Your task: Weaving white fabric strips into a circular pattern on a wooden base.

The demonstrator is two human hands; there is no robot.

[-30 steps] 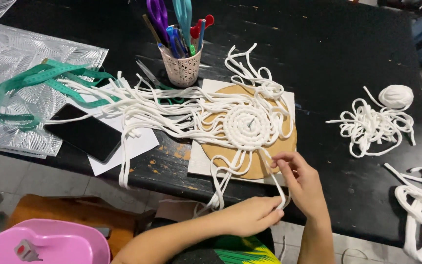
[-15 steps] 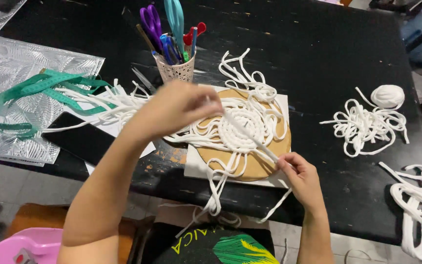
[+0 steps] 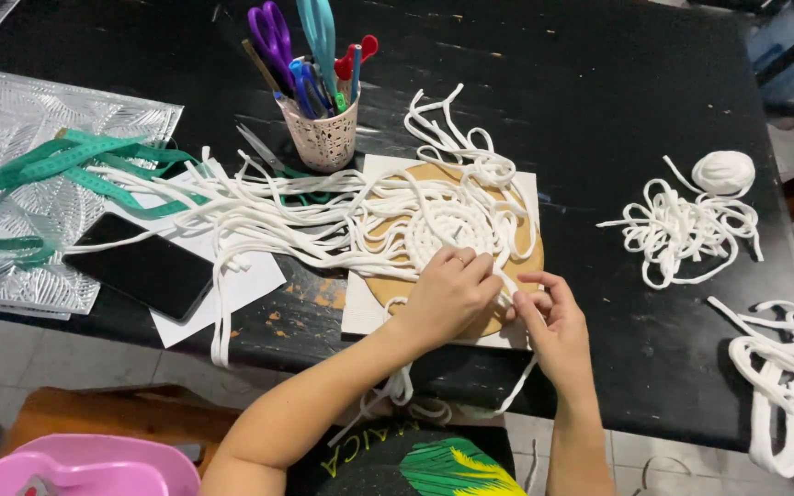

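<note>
A round woven coil of white cord (image 3: 448, 225) lies on a brown disc (image 3: 388, 285) set on a white board (image 3: 360, 317) on the black table (image 3: 599, 92). Many loose white cord strands (image 3: 259, 216) fan out to the left. My left hand (image 3: 448, 294) rests on the coil's near edge, fingers curled over the cords. My right hand (image 3: 553, 321) is just beside it, pinching a white cord strand at the disc's near right edge. The two hands almost touch.
A cup of scissors and pens (image 3: 319, 129) stands behind the board. A black phone (image 3: 140, 266) on white paper, a green tape measure (image 3: 66, 165) and a silvery sheet (image 3: 20, 138) lie at left. Cord tangles and a ball (image 3: 723, 170) sit at right. A pink object (image 3: 85, 468) is below.
My left hand came down from above the strands at left to the coil's near edge beside my right hand. The right hand stayed at the disc's near right edge.
</note>
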